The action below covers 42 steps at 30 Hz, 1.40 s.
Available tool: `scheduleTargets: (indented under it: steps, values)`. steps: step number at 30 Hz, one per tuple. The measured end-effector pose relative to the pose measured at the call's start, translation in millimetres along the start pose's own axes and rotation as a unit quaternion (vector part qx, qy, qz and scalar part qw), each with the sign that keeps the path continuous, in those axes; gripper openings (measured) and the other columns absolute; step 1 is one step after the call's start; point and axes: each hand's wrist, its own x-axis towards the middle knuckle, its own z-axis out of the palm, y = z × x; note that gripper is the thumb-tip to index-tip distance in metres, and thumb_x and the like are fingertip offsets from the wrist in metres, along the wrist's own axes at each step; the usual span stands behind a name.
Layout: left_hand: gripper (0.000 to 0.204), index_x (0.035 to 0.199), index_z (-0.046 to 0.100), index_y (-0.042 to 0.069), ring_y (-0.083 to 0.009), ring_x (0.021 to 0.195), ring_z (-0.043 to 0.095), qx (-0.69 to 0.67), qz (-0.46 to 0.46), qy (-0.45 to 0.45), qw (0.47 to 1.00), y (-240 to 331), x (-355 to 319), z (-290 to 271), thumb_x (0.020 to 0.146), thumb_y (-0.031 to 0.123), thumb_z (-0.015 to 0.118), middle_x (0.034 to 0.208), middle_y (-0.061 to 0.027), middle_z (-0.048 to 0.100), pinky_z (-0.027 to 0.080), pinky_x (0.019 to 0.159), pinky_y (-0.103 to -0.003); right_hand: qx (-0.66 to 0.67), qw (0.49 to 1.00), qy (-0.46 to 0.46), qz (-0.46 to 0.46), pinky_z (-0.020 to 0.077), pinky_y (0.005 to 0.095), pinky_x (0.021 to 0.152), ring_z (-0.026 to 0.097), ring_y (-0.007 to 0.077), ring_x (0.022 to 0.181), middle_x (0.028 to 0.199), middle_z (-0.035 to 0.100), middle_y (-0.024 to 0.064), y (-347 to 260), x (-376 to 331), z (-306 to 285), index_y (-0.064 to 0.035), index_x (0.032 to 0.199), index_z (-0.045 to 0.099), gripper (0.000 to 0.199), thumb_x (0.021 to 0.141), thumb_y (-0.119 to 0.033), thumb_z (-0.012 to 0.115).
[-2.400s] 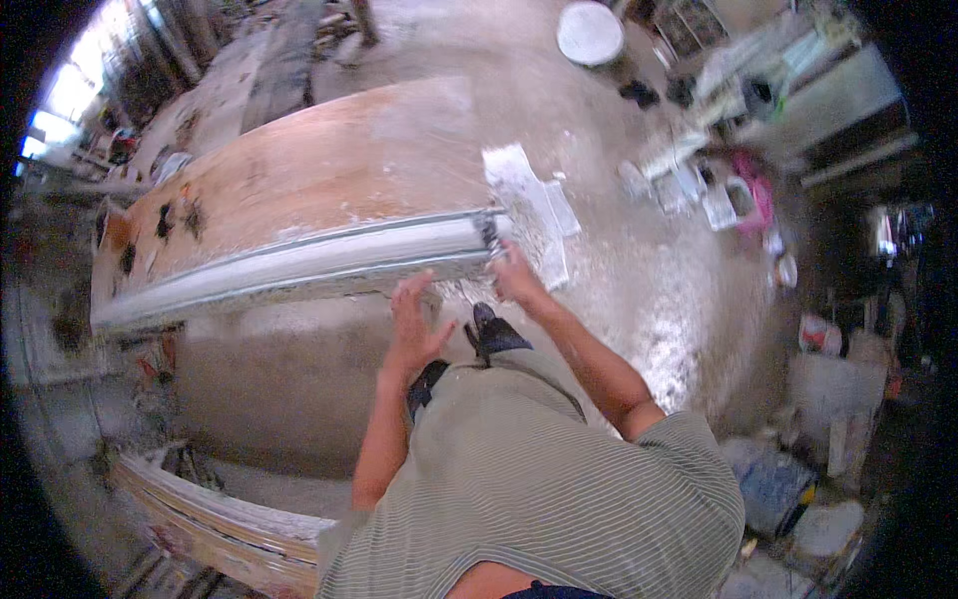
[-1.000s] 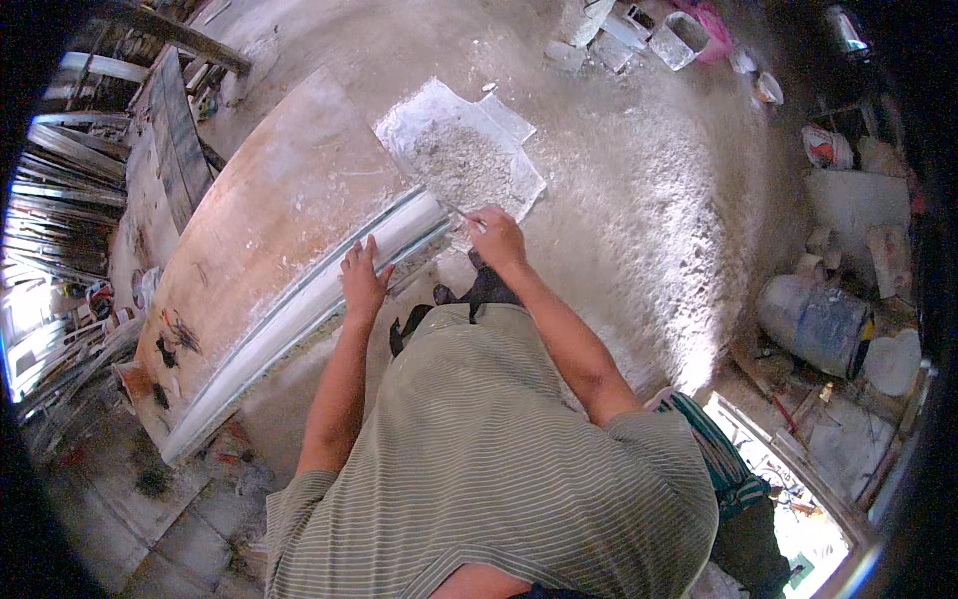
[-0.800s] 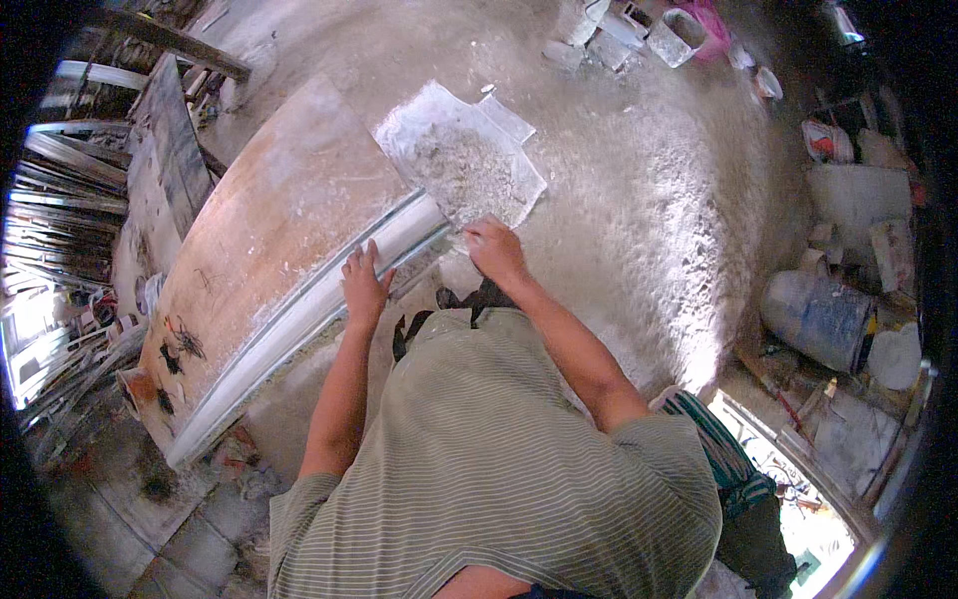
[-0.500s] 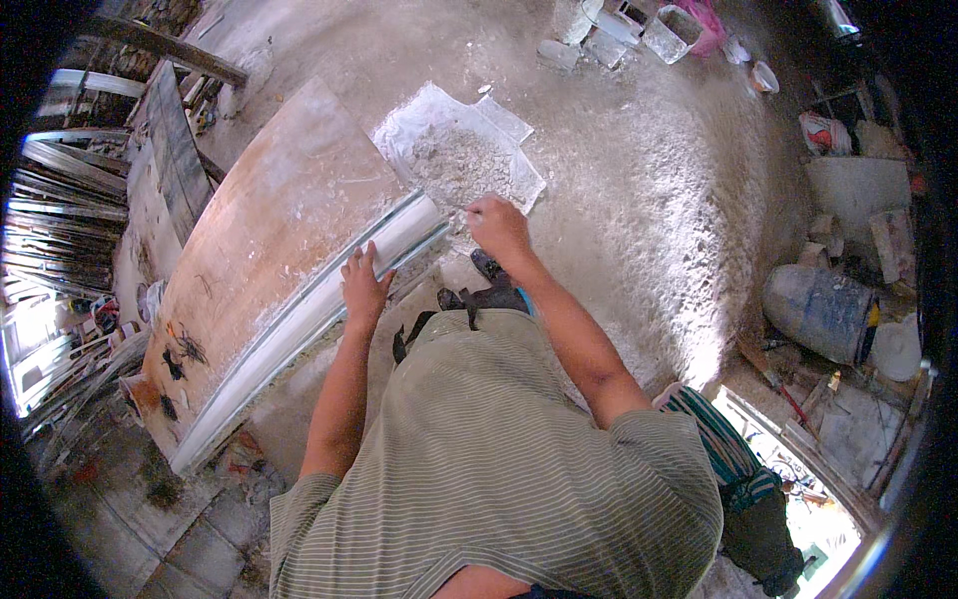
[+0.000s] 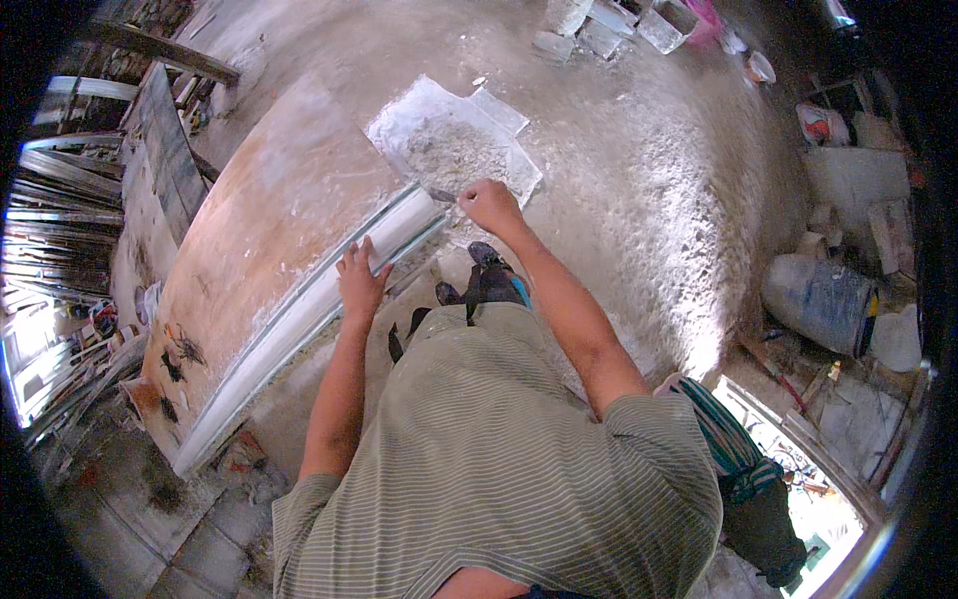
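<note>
A long white plaster-like moulding (image 5: 309,311) with raised edges lies along the near side of a large brown board (image 5: 269,200). My left hand (image 5: 361,284) rests on the moulding past its middle, fingers spread over its upper face. At the moulding's far right end, my right hand (image 5: 489,208) is closed on a thin, dark knife-like blade (image 5: 440,195). The blade points left and seems to meet that end; exact contact is too small to tell. My fingers hide its handle. Just beyond lies a white sheet (image 5: 407,112) heaped with crumbly pale powder (image 5: 454,150).
White chunks and a square container (image 5: 667,26) lie at the far right. A blue-grey barrel (image 5: 816,302) lies on the right side. Wooden strips (image 5: 65,235) are stacked at left. A person's striped clothing (image 5: 723,429) shows behind my right arm.
My right hand has shifted slightly left and turned, so the blade now shows against the moulding's end. My left hand stays on the moulding. The whole view has shifted a little.
</note>
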Motion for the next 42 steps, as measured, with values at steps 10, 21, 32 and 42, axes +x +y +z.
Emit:
scheduleTargets:
  steps: [10, 21, 32, 42]
  values:
    - [0.076, 0.150, 0.048, 0.021, -0.0403, 0.129, 0.049, 0.006, 0.009, -0.009, 1.000, 4.3, 1.2, -8.0, 0.083, 0.036, 0.082, 0.146, -0.0143, 0.048, 0.050, 0.098, -0.053, 0.020, 0.997, 0.062, 0.029, 0.0535, 0.0539, 0.078, 0.067, 0.0471, 0.086, 0.087, 0.068, 0.0266, 2.1, -10.2, 11.4, 0.0020, 0.083, 0.071, 0.028, 0.087, -0.024, 0.062]
    - [0.076, 0.150, 0.048, 0.020, -0.0414, 0.128, 0.048, 0.013, 0.022, -0.013, 1.000, 0.5, 11.1, -10.2, 0.084, 0.037, 0.081, 0.145, -0.0155, 0.049, 0.049, 0.101, -0.051, 0.032, 0.997, 0.073, -0.022, 0.0545, 0.0512, 0.082, 0.067, 0.0434, 0.086, 0.088, 0.069, 0.0247, 34.4, 23.4, 42.4, -0.0083, 0.091, 0.078, 0.028, 0.090, -0.031, 0.061]
    - [0.076, 0.149, 0.048, 0.020, -0.0404, 0.128, 0.049, -0.005, 0.005, -0.005, 1.000, 5.8, 1.7, -6.4, 0.082, 0.032, 0.083, 0.144, -0.0141, 0.050, 0.050, 0.101, -0.050, 0.062, 0.991, 0.112, -0.042, 0.0561, 0.0502, 0.080, 0.069, 0.0396, 0.087, 0.093, 0.071, 0.0182, -14.4, -34.8, -33.9, -0.0088, 0.093, 0.078, 0.020, 0.087, -0.023, 0.065]
    - [0.077, 0.148, 0.049, 0.020, -0.0423, 0.125, 0.050, -0.030, 0.018, 0.016, 0.999, -1.6, -0.7, 0.1, 0.081, 0.032, 0.084, 0.140, -0.0174, 0.051, 0.048, 0.101, -0.052, 0.077, 0.993, 0.087, 0.024, 0.0567, 0.0477, 0.083, 0.071, 0.0400, 0.089, 0.093, 0.073, 0.0204, -32.6, -22.2, -61.9, -0.0064, 0.094, 0.079, 0.023, 0.086, -0.025, 0.068]
